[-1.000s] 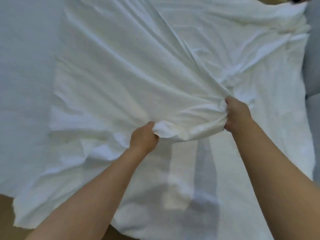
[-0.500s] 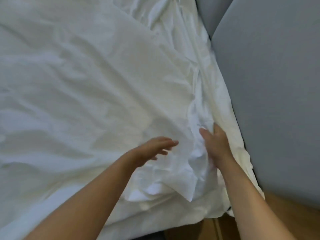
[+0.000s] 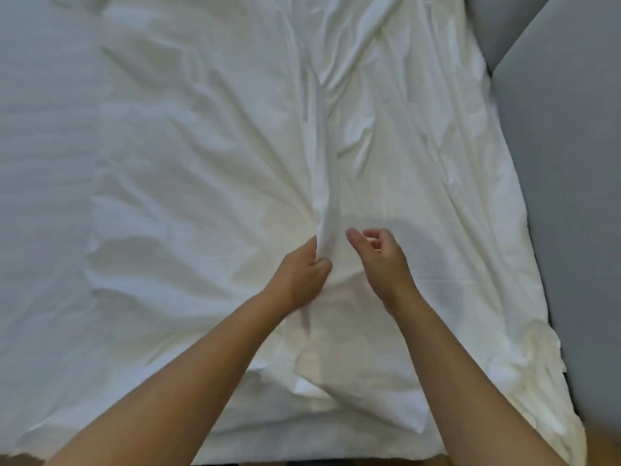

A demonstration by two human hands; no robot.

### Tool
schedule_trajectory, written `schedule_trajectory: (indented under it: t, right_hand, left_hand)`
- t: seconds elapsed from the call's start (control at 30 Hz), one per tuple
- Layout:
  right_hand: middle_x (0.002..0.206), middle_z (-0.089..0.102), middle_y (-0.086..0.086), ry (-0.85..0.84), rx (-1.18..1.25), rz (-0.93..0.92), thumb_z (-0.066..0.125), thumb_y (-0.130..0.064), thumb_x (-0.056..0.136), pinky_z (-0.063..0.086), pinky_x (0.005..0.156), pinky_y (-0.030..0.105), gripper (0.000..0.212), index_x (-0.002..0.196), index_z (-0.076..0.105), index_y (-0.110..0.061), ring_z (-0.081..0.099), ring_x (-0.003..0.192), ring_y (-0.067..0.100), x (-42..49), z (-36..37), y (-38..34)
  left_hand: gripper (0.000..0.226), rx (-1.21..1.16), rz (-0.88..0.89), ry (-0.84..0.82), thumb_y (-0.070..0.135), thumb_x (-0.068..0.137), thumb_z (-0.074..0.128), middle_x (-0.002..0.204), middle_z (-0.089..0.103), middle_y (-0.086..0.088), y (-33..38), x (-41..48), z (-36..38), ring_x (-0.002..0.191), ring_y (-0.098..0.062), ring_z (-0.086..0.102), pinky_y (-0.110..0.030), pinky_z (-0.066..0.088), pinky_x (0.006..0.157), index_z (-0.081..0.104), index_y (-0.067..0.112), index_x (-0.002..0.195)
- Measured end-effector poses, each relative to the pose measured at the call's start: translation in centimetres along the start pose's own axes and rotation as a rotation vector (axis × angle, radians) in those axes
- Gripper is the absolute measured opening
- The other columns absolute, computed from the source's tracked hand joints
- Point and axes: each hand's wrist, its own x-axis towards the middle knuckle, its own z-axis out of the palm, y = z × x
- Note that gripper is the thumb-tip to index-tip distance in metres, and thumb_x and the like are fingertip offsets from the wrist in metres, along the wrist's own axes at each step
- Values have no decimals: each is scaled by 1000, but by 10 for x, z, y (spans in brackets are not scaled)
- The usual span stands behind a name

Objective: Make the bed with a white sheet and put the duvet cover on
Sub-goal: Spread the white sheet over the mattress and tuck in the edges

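The white sheet (image 3: 201, 163) is lying rumpled across the bed, filling most of the view, with its right edge running along a grey padded panel (image 3: 571, 196). The left hand (image 3: 299, 274) is gripping a long raised fold (image 3: 324, 163) of the sheet near the middle. Creases are fanning out from that grip toward the far left and far right. The right hand (image 3: 383, 260) is hovering just right of the fold, fingers loosely curled and holding nothing.
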Motion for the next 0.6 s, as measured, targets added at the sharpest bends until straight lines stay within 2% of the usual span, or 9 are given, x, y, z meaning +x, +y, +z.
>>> schedule_trajectory:
  t: [0.07, 0.13, 0.23, 0.3, 0.33, 0.4, 0.47, 0.53, 0.6]
  right_hand:
    - [144, 35, 4, -160, -40, 40, 63, -63, 74, 35, 94, 30, 90, 145, 24, -25, 40, 128, 21, 23, 25, -17]
    - [152, 23, 3, -285, -42, 68, 70, -55, 72, 32, 100, 34, 106, 149, 1, -32, 31, 136, 24, 36, 62, -32]
    - [140, 42, 8, -342, -275, -38, 56, -16, 85, 43, 94, 34, 84, 150, 4, -31, 48, 120, 30, 41, 118, -40]
    - [134, 49, 8, -359, -462, -176, 41, -5, 85, 45, 86, 34, 75, 150, 12, -29, 53, 111, 29, 37, 148, -40]
    - [137, 47, 8, -389, -530, -226, 39, -6, 85, 44, 86, 33, 73, 150, 14, -29, 51, 112, 29, 35, 161, -39]
    - [140, 41, 8, -435, -678, -304, 42, -18, 89, 40, 90, 35, 62, 148, 23, -28, 43, 120, 30, 37, 183, -36]
    - [136, 37, 8, -399, -796, -323, 47, -40, 90, 34, 88, 39, 52, 140, 36, -26, 35, 122, 31, 41, 198, -33]
    - [138, 30, 8, -260, -774, -262, 51, -55, 85, 32, 92, 43, 63, 139, 35, -26, 28, 126, 32, 45, 209, -32]
    - [149, 16, 9, -59, -685, -182, 57, -62, 79, 24, 103, 52, 85, 146, 19, -27, 15, 136, 32, 54, 219, -37]
  left_hand:
    - [43, 5, 15, -103, 14, 84, 41, 98, 62, 9, -20, -30, -2, 79, -7, 57, -8, 40, 60, 56, 31, 121]
    - [29, 51, 58, -288, 20, 84, 43, 88, 64, 8, -37, -58, -4, 71, -6, 56, -11, 41, 59, 59, 29, 105]
    - [24, 166, -1, -406, 43, 83, 50, 79, 61, 11, -58, -74, -26, 73, -6, 57, -20, 42, 65, 59, 33, 103]
    - [36, 84, -113, -260, 48, 83, 57, 85, 62, 18, -78, -66, -58, 79, 5, 57, -17, 43, 73, 58, 38, 118]
    - [39, 24, -157, -110, 42, 85, 59, 87, 63, 19, -90, -58, -77, 83, 6, 58, -15, 43, 74, 58, 34, 122]
    - [35, -22, -234, 245, 28, 87, 58, 94, 64, 15, -116, -42, -116, 92, -3, 60, -16, 42, 74, 59, 25, 122]
    - [39, -16, -324, 492, 22, 90, 55, 114, 61, 0, -145, -29, -150, 108, -18, 56, -25, 41, 85, 54, 18, 128]
    - [55, 15, -423, 568, 27, 90, 58, 136, 45, -12, -173, -20, -176, 123, -28, 45, -36, 38, 100, 39, 16, 140]
    - [75, 73, -509, 587, 37, 86, 63, 146, 31, -15, -196, -15, -197, 132, -34, 32, -46, 32, 107, 25, 18, 147]
